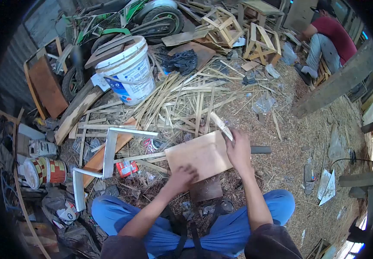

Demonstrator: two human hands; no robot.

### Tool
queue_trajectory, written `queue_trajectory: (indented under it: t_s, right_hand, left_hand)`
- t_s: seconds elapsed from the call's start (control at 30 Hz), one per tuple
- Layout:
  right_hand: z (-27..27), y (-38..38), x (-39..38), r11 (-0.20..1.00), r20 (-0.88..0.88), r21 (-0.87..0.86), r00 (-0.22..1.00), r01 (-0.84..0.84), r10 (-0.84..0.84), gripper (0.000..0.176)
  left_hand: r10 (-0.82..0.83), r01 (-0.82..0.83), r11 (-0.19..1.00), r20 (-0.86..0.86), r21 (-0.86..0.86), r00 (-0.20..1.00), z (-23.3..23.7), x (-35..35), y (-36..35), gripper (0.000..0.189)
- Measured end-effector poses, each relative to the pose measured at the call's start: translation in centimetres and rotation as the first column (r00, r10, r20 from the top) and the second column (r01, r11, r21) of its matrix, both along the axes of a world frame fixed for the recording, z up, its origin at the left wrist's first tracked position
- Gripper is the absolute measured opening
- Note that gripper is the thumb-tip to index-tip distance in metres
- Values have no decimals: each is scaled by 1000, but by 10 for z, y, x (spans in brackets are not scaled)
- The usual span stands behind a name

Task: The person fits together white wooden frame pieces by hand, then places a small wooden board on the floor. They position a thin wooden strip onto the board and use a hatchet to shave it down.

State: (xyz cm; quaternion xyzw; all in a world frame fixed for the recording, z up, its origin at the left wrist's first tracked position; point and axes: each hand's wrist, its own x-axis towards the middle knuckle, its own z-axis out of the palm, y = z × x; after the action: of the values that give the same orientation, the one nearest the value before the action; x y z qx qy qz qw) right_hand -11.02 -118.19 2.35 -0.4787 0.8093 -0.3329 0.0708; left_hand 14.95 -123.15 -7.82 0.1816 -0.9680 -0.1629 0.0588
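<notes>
A pale rectangular wooden board (203,153) lies before my knees, above a smaller dark brown piece (206,190). My left hand (184,178) is at the board's lower left part, its fingers apart and somewhat blurred. Near the upper right edge of the board, my right hand (239,151) is closed around a short light wood strip (220,124), which points up and to the left. A dark bar (260,150) sticks out to the right of that hand.
A white bucket (127,71), thin wood strips (186,97), and a white angled frame (109,153) surround the board. Wooden stool frames (262,45) and a green motorbike (124,19) stand behind. A person (331,39) crouches at upper right, near a slanted beam (337,82).
</notes>
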Motion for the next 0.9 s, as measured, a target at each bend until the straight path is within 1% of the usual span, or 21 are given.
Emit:
queue_trajectory:
  t_s: [0.03,0.07,0.1,0.17,0.2,0.23,0.27,0.3,0.33,0.37,0.4,0.43,0.47,0.5,0.6,0.67,0.7,0.77,0.8,0.87,0.9]
  right_hand:
    - [-3,-1,4,998,19,52,999,-43,42,35]
    - [-15,0,8,997,-19,16,996,-82,82,36]
    - [-20,1,11,996,-23,17,996,-89,90,36]
    - [-30,3,19,974,-59,121,978,-193,201,38]
    - [-40,4,23,970,-63,105,972,-218,225,39]
    - [-48,6,24,970,-63,109,972,-218,225,39]
    - [-56,9,26,952,-89,158,956,-264,280,39]
    - [-64,12,27,929,-114,205,935,-308,336,39]
    - [-74,15,29,910,-102,272,931,-313,351,40]
    - [-84,19,29,909,-104,274,930,-314,353,40]
    - [-91,24,29,860,-165,364,885,-356,436,40]
    - [-98,28,28,804,-215,454,829,-383,517,41]
    - [-106,32,28,773,-213,494,806,-398,551,40]
    - [-104,32,28,771,-211,498,807,-396,551,40]
    - [-102,28,29,772,-192,460,799,-440,570,38]
    - [-107,26,28,791,-183,386,800,-476,571,45]
    - [-107,26,28,790,-180,389,802,-474,569,45]
    - [-107,25,26,801,-174,315,799,-509,576,37]
    - [-101,24,26,805,-172,315,804,-503,569,37]
    - [-86,18,24,857,-65,234,873,-458,484,35]
    - [-84,15,20,857,-61,236,873,-458,483,35]
  left_hand:
    - [-62,37,982,133,187,989,-22,3,5,55]
    - [-150,49,926,245,373,958,-34,4,9,51]
    - [-143,44,927,241,374,960,-25,1,9,51]
    - [76,-104,947,100,305,992,6,-3,0,39]
    - [75,-102,947,100,306,992,9,-4,-7,39]
    - [185,-185,923,32,337,982,11,-4,-13,38]
    - [296,-264,889,-31,375,955,13,-4,-17,38]
    - [299,-265,887,-31,379,954,20,-5,-19,38]
    - [356,-322,871,-24,371,934,29,-7,-22,39]
    - [412,-378,852,-17,363,911,34,-9,-22,41]
    - [412,-378,851,-17,366,911,32,-11,-20,41]
    - [412,-363,869,-86,337,907,28,-14,-18,43]
    - [409,-349,885,-155,308,899,24,-16,-16,45]
    - [408,-347,884,-154,314,900,17,-16,-14,45]
    - [335,-293,924,-152,245,930,-4,-16,-9,48]
    - [293,-250,923,-111,293,950,-18,-16,-6,50]
    - [291,-248,922,-109,297,951,-19,-16,-5,50]
    - [298,-277,888,2,368,955,-19,-18,-7,51]
    - [289,-270,889,4,369,957,-21,-18,-8,51]
    - [287,-261,882,-8,393,958,-24,-20,-10,49]
    - [286,-261,881,-5,396,958,-24,-23,-10,49]
